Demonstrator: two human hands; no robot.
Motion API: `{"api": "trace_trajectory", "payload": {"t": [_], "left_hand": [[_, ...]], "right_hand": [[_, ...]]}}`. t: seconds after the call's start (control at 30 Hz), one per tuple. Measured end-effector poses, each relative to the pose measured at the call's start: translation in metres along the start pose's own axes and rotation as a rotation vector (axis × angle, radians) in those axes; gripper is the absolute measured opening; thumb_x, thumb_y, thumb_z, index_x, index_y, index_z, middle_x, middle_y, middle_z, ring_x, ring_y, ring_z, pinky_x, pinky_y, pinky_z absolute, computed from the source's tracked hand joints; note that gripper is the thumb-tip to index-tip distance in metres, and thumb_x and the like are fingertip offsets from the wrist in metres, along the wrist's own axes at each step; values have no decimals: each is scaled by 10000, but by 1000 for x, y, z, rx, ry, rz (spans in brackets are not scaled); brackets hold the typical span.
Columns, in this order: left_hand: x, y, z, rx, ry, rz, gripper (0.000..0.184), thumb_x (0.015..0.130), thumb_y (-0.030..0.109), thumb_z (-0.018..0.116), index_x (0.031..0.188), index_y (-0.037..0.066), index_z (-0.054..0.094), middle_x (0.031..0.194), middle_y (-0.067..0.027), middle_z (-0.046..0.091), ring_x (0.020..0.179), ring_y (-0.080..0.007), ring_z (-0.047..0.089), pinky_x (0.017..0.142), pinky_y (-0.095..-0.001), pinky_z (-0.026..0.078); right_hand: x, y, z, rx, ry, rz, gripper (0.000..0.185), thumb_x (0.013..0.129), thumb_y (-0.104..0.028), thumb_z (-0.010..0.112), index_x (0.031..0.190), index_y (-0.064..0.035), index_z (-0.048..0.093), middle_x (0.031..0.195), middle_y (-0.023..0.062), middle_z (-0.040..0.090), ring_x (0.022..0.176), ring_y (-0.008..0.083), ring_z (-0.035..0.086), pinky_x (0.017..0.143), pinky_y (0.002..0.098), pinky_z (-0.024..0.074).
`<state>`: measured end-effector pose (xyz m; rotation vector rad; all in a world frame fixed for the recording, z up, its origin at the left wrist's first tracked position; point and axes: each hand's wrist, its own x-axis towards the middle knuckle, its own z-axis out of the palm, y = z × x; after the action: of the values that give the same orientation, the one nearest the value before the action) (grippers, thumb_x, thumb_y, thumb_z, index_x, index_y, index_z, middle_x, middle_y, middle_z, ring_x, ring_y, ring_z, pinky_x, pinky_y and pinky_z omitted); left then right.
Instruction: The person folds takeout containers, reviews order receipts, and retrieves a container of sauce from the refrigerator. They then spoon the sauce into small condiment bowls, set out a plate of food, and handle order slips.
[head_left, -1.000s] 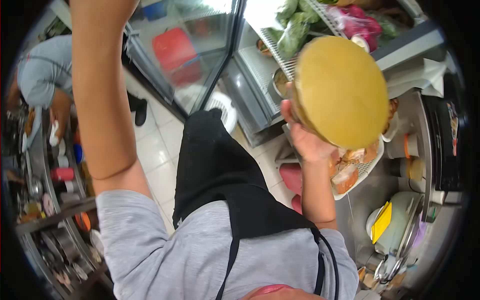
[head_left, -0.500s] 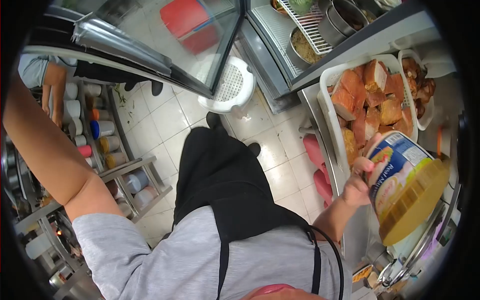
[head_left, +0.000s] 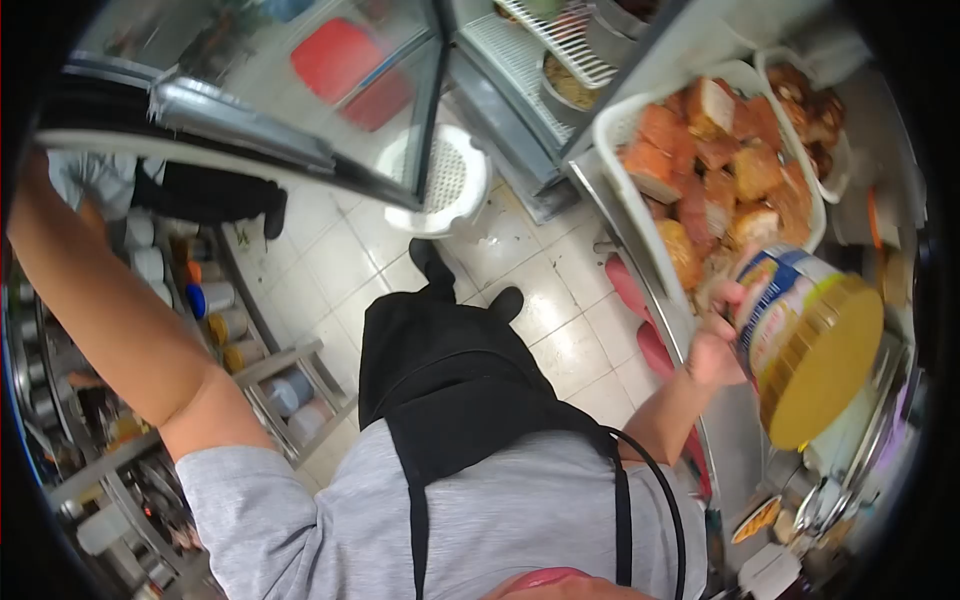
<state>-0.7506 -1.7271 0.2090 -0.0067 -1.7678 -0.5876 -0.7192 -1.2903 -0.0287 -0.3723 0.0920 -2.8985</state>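
Note:
My right hand (head_left: 717, 345) grips a large mayonnaise tub (head_left: 775, 305) at its side. The tub has a blue and white label and a broad gold lid (head_left: 825, 365); it is held tilted, lid facing down and right. Just beyond it, on the metal counter, stands a white plastic crate (head_left: 612, 150) full of browned meat chunks (head_left: 690, 170). My left arm (head_left: 135, 325) stretches to the upper left, to the edge of an open glass door (head_left: 330, 160). My left hand lies outside the visible picture.
A fridge with wire shelves (head_left: 565, 40) and metal pots stands open ahead. A white perforated stool (head_left: 455, 175) is on the tiled floor. Another person's dark trousers (head_left: 215, 195) show at left, by a rack of jars (head_left: 235, 325). A smaller meat container (head_left: 835, 180) sits at far right.
The view has shifted slightly. The tub in my right hand has turned, so more of its gold lid faces me. My left arm stays stretched toward the door.

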Motion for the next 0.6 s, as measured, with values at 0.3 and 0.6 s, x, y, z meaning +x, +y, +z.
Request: {"api": "trace_trajectory", "payload": {"t": [0.3,0.6], "left_hand": [[7,-82,50,120,-17,231,880,577,430,605,1244,54,172,1258,-271,174,1150,-395,233,903,-501,250],[-66,-8,157,146,26,387,726,662,412,565,1188,19,254,1245,-294,175,1126,-430,239,848,-505,290]], "right_hand": [[-76,-27,1,44,81,-250,629,737,-384,480,1265,-120,265,1313,95,220,1136,333,293,832,451,366],[-199,-1,19,-160,139,-840,692,748,-602,331,1256,-131,306,1279,95,318,1162,288,312,924,480,272]]}}
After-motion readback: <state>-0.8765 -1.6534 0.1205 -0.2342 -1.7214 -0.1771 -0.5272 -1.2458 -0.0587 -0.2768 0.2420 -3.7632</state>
